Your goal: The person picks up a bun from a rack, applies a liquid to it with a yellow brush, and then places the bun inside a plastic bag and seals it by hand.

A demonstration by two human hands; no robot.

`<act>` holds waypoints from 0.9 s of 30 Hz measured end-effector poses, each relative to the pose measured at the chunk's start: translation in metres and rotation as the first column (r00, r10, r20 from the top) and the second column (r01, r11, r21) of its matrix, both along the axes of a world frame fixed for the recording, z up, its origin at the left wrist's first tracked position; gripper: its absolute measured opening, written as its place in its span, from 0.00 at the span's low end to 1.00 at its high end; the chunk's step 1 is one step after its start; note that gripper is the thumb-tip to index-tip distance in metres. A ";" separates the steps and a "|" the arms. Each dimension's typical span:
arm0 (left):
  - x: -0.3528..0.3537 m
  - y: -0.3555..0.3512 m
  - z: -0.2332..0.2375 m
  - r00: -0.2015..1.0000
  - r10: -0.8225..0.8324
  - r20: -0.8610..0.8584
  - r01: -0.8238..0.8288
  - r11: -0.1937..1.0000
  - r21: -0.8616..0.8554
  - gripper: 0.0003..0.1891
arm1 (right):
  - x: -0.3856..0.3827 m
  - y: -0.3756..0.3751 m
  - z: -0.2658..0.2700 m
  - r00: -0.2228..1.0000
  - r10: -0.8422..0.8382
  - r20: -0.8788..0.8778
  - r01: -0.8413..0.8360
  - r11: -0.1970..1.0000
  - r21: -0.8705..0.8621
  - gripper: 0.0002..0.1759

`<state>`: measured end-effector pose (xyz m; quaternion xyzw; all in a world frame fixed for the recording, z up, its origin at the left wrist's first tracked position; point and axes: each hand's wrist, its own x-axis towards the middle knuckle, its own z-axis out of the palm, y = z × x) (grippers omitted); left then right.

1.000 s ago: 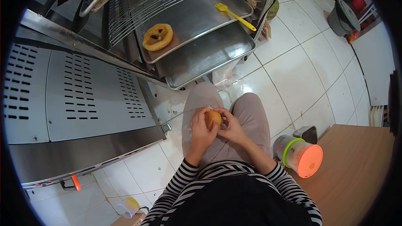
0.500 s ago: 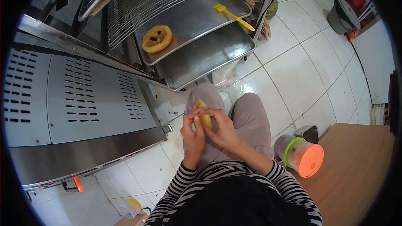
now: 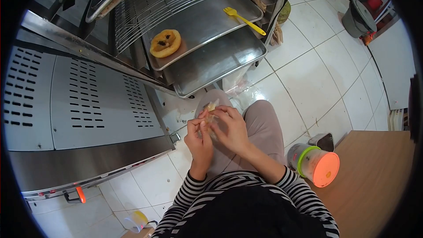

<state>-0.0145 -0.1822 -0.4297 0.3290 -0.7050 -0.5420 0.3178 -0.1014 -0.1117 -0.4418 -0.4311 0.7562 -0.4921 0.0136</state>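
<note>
Above my lap, my left hand and my right hand meet with their fingertips close together. Between and just beyond the fingers shows a small yellowish piece of bread, with what looks like clear plastic around it. Both hands have bent fingers pinching at it, and most of the piece is hidden behind them. Farther forward, a round bread with a dark filling lies on the upper metal tray. A yellow brush rests across that tray's right side.
A lower metal tray juts from the rack beneath a wire shelf. Left stands a vented metal oven. On the right are a tub with an orange lid, a wooden surface and a grey bin.
The golden bread seen between my fingers has gone out of sight behind them. My left hand has shifted slightly left, and my right hand has turned over more, its back covering the middle.
</note>
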 end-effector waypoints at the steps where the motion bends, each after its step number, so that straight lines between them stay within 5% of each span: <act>1: 0.002 0.000 0.000 0.999 -0.036 0.011 0.037 0.996 -0.079 0.05 | -0.003 -0.003 -0.006 0.992 0.049 0.120 -0.040 0.997 -0.071 0.15; 6: 0.017 -0.024 -0.004 0.953 -0.302 -0.038 0.273 0.904 -0.329 0.18 | -0.019 -0.007 0.022 0.853 0.238 0.465 -0.121 0.956 -0.269 0.07; 8: 0.013 -0.044 -0.019 0.917 -0.062 -0.394 0.113 0.988 0.108 0.30 | -0.029 -0.001 0.045 0.686 0.368 0.628 -0.223 0.927 -0.301 0.05; 9: 0.015 -0.048 -0.037 0.915 -0.057 -0.399 0.108 0.988 0.106 0.30 | -0.034 0.000 0.052 0.688 0.373 0.623 -0.229 0.926 -0.301 0.05; 10: 0.019 -0.050 -0.060 0.896 -0.122 -0.428 0.320 0.845 0.429 0.33 | -0.039 0.000 0.058 0.620 0.456 0.638 -0.236 0.885 -0.402 0.05; 11: 0.019 -0.050 -0.062 0.860 -0.172 -0.480 0.486 0.560 0.671 0.37 | -0.043 0.000 0.064 0.551 0.538 0.638 -0.233 0.833 -0.501 0.05; 12: 0.020 -0.047 -0.063 0.855 -0.177 -0.488 0.494 0.565 0.660 0.37 | -0.047 0.000 0.071 0.518 0.499 0.695 -0.208 0.861 -0.464 0.06; 14: 0.021 -0.032 -0.064 0.536 -0.063 -0.842 0.838 0.158 0.522 0.39 | -0.058 0.001 0.069 0.474 0.467 0.747 -0.192 0.882 -0.430 0.08; 15: 0.022 -0.033 -0.064 0.534 -0.059 -0.843 0.839 0.154 0.521 0.39 | -0.063 0.003 0.064 0.419 0.427 0.801 -0.181 0.904 -0.388 0.09; 17: 0.024 -0.036 -0.063 0.783 -0.218 -0.582 0.620 0.358 0.699 0.40 | -0.070 0.010 0.049 0.477 0.414 0.775 -0.179 0.910 -0.375 0.12; 19: 0.023 -0.039 -0.058 0.775 -0.147 -0.615 0.625 0.323 0.710 0.39 | -0.071 0.022 0.051 0.449 0.226 0.864 -0.176 0.971 -0.163 0.16; 23: 0.024 -0.037 -0.048 0.768 -0.058 -0.638 0.629 0.253 0.735 0.43 | -0.075 0.040 0.023 0.396 0.224 0.891 -0.294 0.950 -0.108 0.20; 25: 0.023 -0.035 -0.041 0.719 -0.090 -0.689 0.686 0.253 0.683 0.46 | -0.078 0.047 0.008 0.269 0.278 0.922 -0.320 0.929 -0.187 0.20; 27: 0.022 -0.034 -0.040 0.665 -0.123 -0.737 0.739 0.253 0.624 0.48 | -0.080 0.052 0.002 0.317 0.297 0.901 -0.360 0.916 -0.175 0.21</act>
